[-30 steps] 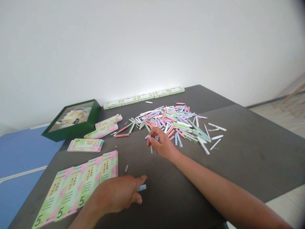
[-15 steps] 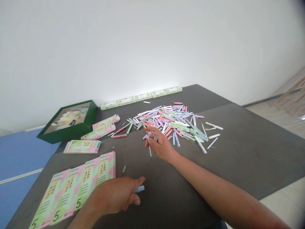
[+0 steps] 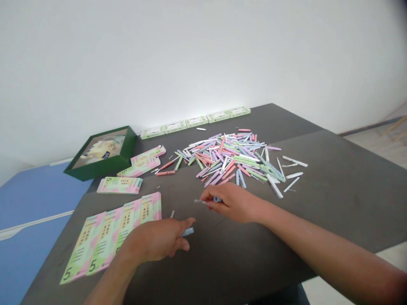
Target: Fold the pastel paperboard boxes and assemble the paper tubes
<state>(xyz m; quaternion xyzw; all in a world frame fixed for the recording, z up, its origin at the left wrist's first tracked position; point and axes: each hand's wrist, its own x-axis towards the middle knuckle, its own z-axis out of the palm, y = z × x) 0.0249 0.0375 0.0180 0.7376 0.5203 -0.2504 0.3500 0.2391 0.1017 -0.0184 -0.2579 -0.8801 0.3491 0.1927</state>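
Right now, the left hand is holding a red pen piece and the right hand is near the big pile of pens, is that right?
Not quite: the pen piece in the left hand is light blue, not red, as the head view shows. The right hand is near the big pile of pens.

Light-blue tube [image 3: 188, 231] jutting from left fingers [image 3: 183, 244], open-ended blue tube [image 3: 217, 199] in right fingers [image 3: 208, 194], slim stick [image 3: 202, 202] pinched nearly level

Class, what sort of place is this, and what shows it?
Probably an indoor workroom for small handwork: a dark table bears a heap of pen-like pieces and a row of printed cartons.
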